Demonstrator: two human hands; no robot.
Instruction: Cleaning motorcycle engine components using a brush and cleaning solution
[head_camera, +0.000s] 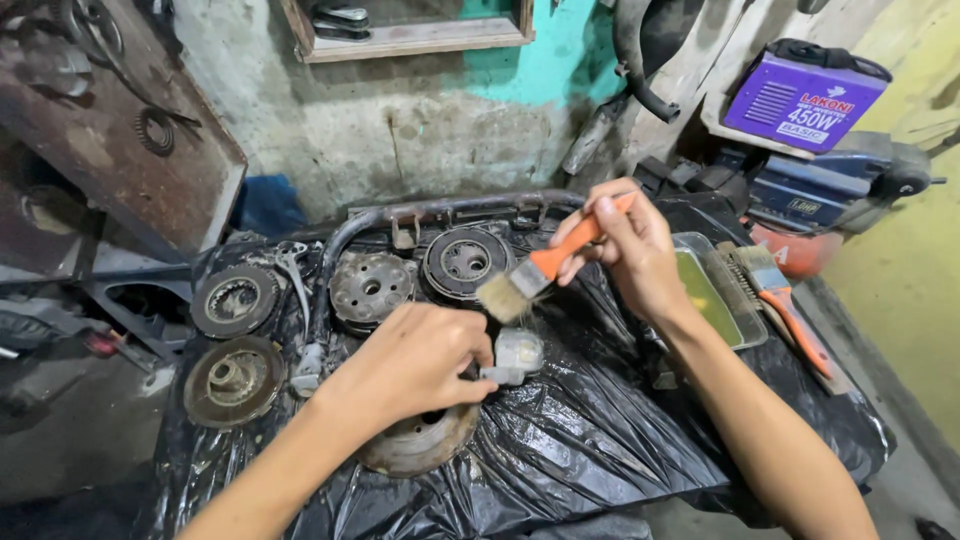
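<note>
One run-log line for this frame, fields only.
left hand: gripping small grey part over round metal disc | right hand: holding orange-handled brush, bristles above part | surface: black plastic sheet

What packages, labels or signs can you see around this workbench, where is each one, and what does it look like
Purple box-shaped machine with a black top: upper right, tilted against the wall; its white front label has a blue band.
Dark blue machine casing: just below the purple one, with a small pale rectangular label.
Red rounded object: right of the metal tray, showing a white mark, mostly hidden.
No screens show.
</note>
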